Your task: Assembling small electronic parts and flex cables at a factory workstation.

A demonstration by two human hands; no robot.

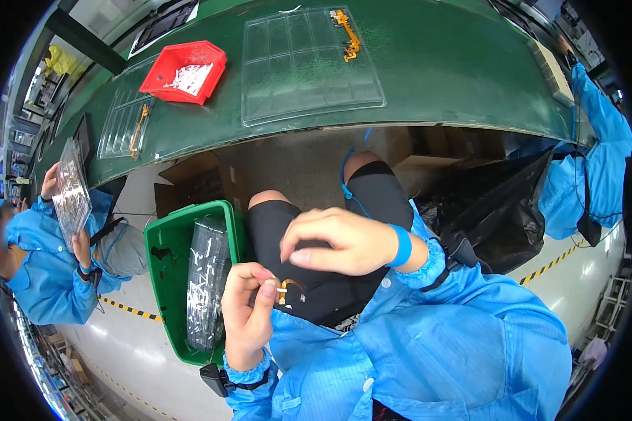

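Note:
My left hand [249, 316] pinches a small orange flex cable part [290, 290] between thumb and fingers, held over my lap. My right hand [344, 242] hovers just above it with fingers curled, thumb pointing left, holding nothing that I can see; a blue wrist strap [403, 245] circles its wrist. Both arms wear blue sleeves. Ahead lies a clear plastic tray [309, 67] on the green table [456, 63], with another orange flex cable part [348, 34] at its far edge.
A green bin [163, 281] with stacked clear trays stands at my left knee. A red bin [186, 70] of white pieces and a second clear tray [126, 123] sit on the table's left. A person in blue at left holds a clear tray [70, 189]. Black bag [498, 210] at right.

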